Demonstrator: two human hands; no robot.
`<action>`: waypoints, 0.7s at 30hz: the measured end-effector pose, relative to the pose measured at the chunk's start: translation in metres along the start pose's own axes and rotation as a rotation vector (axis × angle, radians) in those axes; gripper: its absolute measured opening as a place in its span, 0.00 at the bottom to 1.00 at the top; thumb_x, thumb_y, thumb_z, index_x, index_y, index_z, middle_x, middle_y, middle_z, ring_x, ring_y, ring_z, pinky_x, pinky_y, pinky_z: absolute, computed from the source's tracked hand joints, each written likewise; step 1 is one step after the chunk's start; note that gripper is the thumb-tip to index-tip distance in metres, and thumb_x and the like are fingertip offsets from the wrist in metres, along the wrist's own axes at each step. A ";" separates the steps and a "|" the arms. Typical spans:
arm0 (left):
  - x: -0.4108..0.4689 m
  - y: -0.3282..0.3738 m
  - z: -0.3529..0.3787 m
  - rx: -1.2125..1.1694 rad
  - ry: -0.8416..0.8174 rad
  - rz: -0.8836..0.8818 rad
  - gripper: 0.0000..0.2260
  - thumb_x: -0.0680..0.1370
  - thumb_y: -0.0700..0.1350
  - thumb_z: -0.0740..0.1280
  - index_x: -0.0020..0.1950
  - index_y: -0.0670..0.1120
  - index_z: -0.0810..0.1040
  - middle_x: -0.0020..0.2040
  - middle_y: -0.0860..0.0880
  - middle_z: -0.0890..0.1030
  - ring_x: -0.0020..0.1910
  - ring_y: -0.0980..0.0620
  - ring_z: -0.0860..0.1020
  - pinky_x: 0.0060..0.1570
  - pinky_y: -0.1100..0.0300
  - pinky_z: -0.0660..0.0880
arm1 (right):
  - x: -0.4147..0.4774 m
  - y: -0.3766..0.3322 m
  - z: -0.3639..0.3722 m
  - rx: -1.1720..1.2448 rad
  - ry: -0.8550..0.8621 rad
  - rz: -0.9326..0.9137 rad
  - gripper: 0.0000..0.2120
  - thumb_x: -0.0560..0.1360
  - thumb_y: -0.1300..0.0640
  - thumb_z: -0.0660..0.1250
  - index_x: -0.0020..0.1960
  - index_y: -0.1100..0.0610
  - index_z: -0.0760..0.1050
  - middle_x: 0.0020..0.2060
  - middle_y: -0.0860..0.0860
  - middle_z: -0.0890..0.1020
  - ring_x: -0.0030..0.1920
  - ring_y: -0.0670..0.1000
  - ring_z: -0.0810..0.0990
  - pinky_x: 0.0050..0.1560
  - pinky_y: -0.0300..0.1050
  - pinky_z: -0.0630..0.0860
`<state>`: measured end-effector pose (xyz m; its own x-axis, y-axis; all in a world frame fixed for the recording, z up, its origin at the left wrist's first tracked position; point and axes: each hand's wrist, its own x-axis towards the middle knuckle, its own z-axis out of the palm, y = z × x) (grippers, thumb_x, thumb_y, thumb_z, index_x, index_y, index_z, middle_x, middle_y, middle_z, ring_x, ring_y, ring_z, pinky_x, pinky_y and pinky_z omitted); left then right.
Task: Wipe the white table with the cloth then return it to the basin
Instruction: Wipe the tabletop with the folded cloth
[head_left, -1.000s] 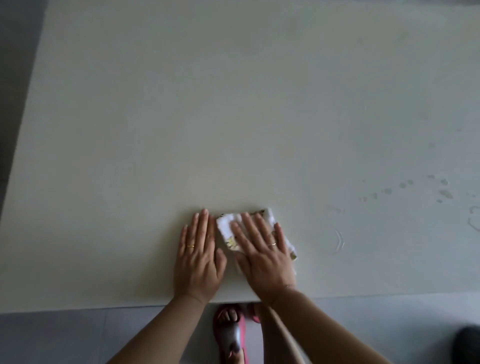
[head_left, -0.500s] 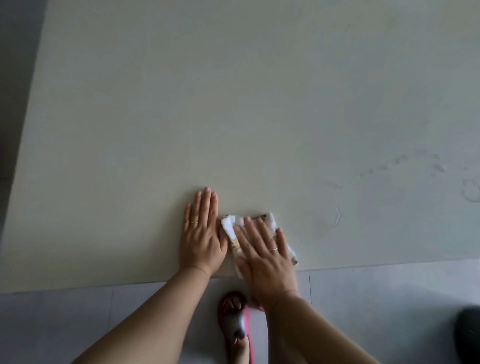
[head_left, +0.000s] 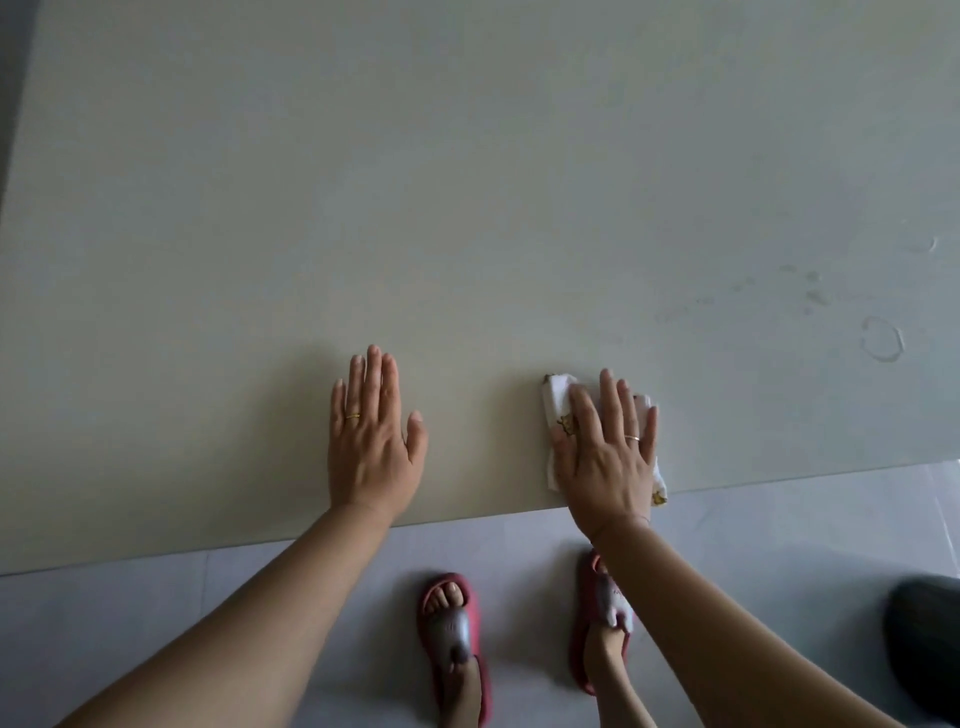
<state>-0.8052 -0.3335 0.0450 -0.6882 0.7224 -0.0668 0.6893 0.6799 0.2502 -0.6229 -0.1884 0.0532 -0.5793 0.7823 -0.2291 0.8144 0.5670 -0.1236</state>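
The white table (head_left: 467, 182) fills most of the head view, its near edge running across below my hands. A folded white cloth (head_left: 558, 402) with a small yellow print lies near that edge. My right hand (head_left: 608, 447) presses flat on the cloth with straight fingers, covering most of it. Well to the left of the cloth, my left hand (head_left: 371, 436) rests flat on the bare tabletop, fingers straight. No basin appears in the view.
Water rings and droplet marks (head_left: 883, 338) sit on the table at the right. Below the edge is grey tiled floor with my feet in red slippers (head_left: 449, 629). A dark rounded object (head_left: 924, 649) stands on the floor at the lower right.
My right hand has slid the cloth to the right along the near edge, away from my left hand, which was beside it before. The view has tilted down toward the floor.
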 end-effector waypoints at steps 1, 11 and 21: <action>0.001 0.011 0.001 -0.015 0.003 0.013 0.28 0.77 0.50 0.50 0.75 0.38 0.59 0.75 0.39 0.59 0.75 0.42 0.58 0.73 0.49 0.49 | -0.004 0.000 0.004 -0.015 -0.007 -0.011 0.28 0.78 0.41 0.41 0.76 0.48 0.54 0.77 0.51 0.52 0.77 0.52 0.46 0.74 0.55 0.35; 0.000 0.108 0.036 -0.053 -0.047 -0.081 0.29 0.78 0.55 0.48 0.76 0.41 0.58 0.76 0.42 0.58 0.75 0.43 0.57 0.73 0.47 0.53 | 0.005 0.098 -0.005 -0.079 -0.024 -0.150 0.28 0.78 0.42 0.43 0.76 0.48 0.50 0.76 0.49 0.53 0.76 0.52 0.49 0.74 0.56 0.43; -0.002 0.109 0.044 0.040 -0.010 -0.081 0.29 0.77 0.53 0.50 0.75 0.39 0.58 0.76 0.40 0.58 0.75 0.43 0.57 0.73 0.46 0.55 | -0.018 0.022 0.006 0.071 0.002 -0.053 0.28 0.77 0.44 0.46 0.76 0.50 0.50 0.76 0.52 0.55 0.76 0.56 0.49 0.72 0.60 0.41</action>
<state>-0.7184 -0.2553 0.0304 -0.7401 0.6659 -0.0945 0.6402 0.7405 0.2045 -0.5945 -0.1914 0.0485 -0.6216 0.7521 -0.2189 0.7830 0.5879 -0.2032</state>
